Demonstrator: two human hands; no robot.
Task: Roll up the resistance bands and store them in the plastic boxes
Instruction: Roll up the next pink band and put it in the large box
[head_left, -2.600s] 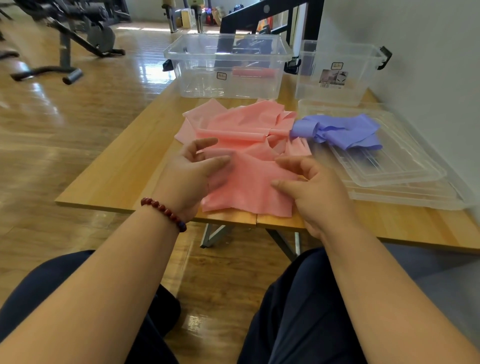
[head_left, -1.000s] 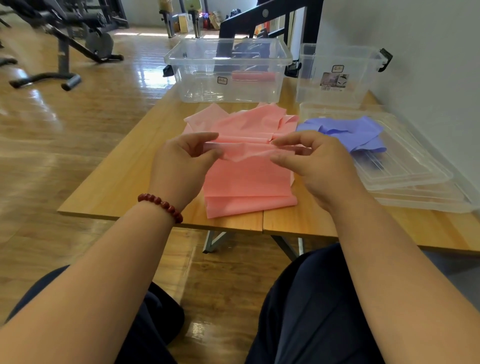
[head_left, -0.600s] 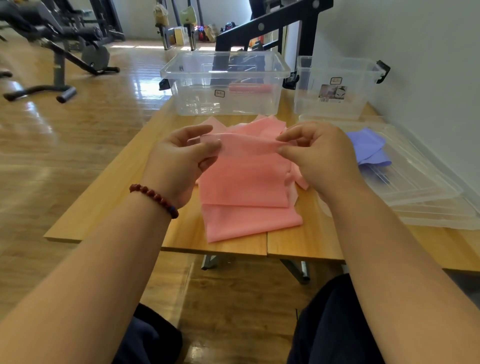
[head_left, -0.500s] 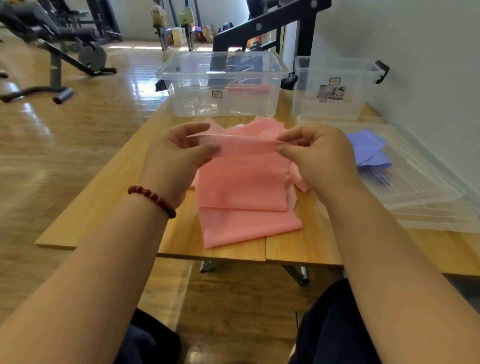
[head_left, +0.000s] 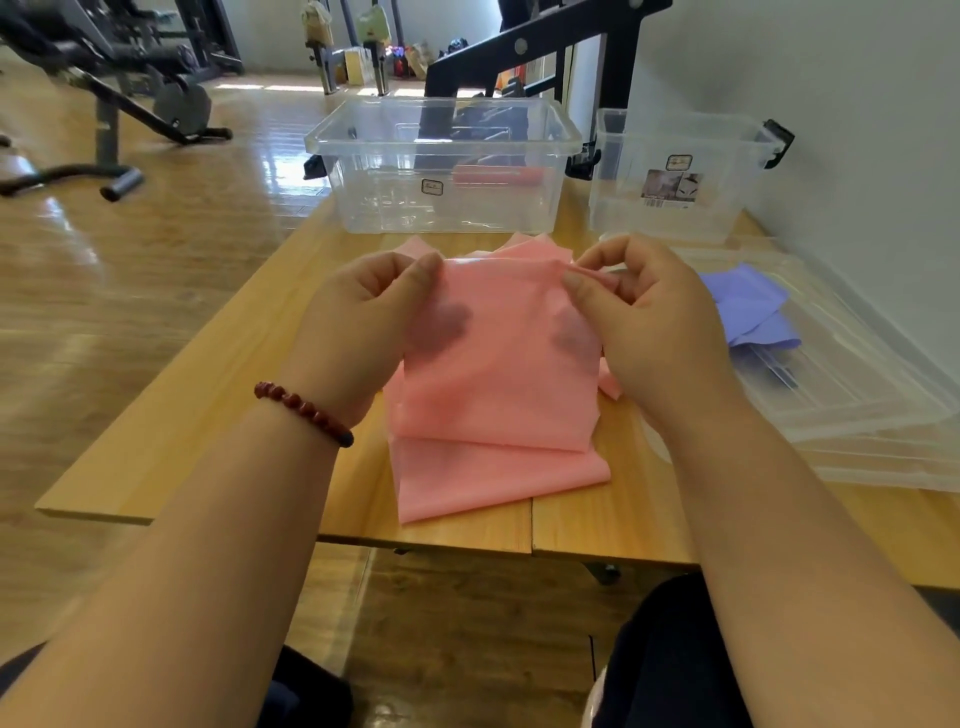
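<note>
Pinching the top edge of the pink resistance band (head_left: 493, 395) at its two upper corners, the left hand (head_left: 358, 322) and the right hand (head_left: 654, 322) are holding the sheet up in front of the person. On each side, thumb and curled fingers are closing narrowly on the thin material. The fingers behind it are showing through as dark smudges. The lower part of the band is hanging down and lying folded on the wooden table (head_left: 156, 415), its near end reaching almost to the table's front edge. More pink folds are peeking out above the raised edge, and the raised sheet is covering most of them.

A red bead bracelet (head_left: 304, 413) is sitting on the left wrist.

Beyond the pink heap, a large clear box (head_left: 447, 166) is standing open at the far side of the table, with a pink roll (head_left: 498, 175) lying inside it. Just to its right, a smaller clear box (head_left: 675, 176) with black latches is standing close to the white wall (head_left: 857, 104).

To the right, a purple band (head_left: 753, 306) is lying crumpled on a stack of clear lids (head_left: 852, 395), and the right hand is hiding its near-left part.

A black rack (head_left: 524, 52) is rising behind the boxes, and a weight bench (head_left: 130, 78) is standing on the floor at the far left.
</note>
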